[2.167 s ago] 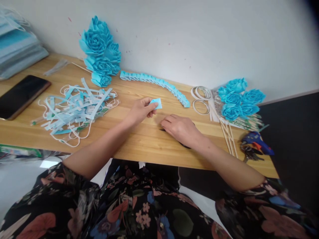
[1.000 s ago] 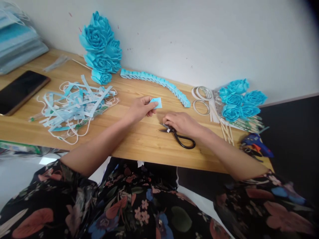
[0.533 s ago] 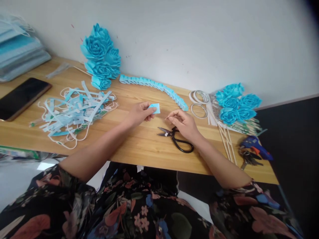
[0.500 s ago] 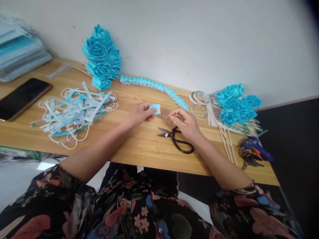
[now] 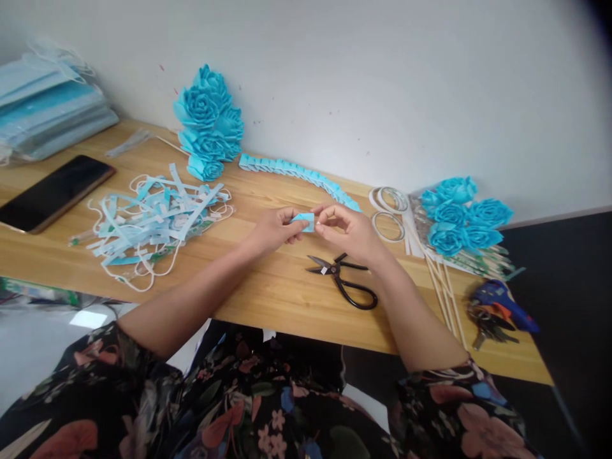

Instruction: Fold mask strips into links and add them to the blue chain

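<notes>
A small folded light-blue piece [image 5: 305, 220] is pinched between both hands above the wooden table [image 5: 268, 293]. My left hand [image 5: 272, 228] grips its left side with closed fingers. On its right side my right hand [image 5: 345, 231] pinches it with thumb and fingertips. Black scissors [image 5: 342, 283] lie on the table just below my right hand, blades pointing left. A curved row of folded blue pieces [image 5: 300, 174] lies behind the hands.
A heap of cut blue and white strips [image 5: 153, 213] lies at left, a dark phone [image 5: 55, 192] further left, stacked blue masks [image 5: 48, 108] at the far corner. Blue roses [image 5: 209, 121] lean on the wall. Tape rolls [image 5: 389, 210], roses on sticks [image 5: 459, 217], a glue gun [image 5: 502, 299] sit right.
My right hand left the scissors on the table, lifted, and came over to the blue piece, which both hands now pinch. My left hand kept holding the piece.
</notes>
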The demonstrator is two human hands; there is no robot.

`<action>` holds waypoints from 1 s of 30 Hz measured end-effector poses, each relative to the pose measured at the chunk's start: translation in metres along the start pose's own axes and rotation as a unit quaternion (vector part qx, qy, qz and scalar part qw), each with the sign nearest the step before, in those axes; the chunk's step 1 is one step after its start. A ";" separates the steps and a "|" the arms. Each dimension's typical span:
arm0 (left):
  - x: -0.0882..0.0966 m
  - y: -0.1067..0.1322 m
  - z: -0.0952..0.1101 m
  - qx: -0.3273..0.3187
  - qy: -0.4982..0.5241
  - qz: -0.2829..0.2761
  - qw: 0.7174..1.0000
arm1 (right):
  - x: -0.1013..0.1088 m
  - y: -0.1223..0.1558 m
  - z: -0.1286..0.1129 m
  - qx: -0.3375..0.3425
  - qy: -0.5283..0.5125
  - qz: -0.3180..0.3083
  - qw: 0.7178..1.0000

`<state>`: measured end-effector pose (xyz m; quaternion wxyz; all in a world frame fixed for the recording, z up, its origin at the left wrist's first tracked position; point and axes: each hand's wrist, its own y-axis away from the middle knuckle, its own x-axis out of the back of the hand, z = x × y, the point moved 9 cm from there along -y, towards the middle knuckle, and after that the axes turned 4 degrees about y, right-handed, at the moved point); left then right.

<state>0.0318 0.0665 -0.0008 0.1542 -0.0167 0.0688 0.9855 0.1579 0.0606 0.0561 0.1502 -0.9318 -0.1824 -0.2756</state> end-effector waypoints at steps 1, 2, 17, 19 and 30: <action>-0.001 0.000 0.001 -0.003 -0.002 -0.001 1.000 | -0.002 0.001 0.002 -0.001 -0.003 -0.002 1.000; -0.001 0.001 0.001 -0.006 -0.004 -0.002 1.000 | -0.003 0.001 0.004 -0.002 -0.007 -0.003 1.000; -0.005 0.003 0.004 -0.007 -0.017 -0.007 1.000 | -0.005 0.003 0.015 -0.031 0.026 0.048 0.998; -0.005 0.003 0.005 -0.004 -0.014 -0.009 1.000 | -0.005 0.003 0.018 -0.038 0.018 0.051 0.998; -0.005 0.004 0.005 -0.014 -0.015 -0.017 1.000 | -0.002 0.007 0.013 -0.015 0.064 0.073 0.995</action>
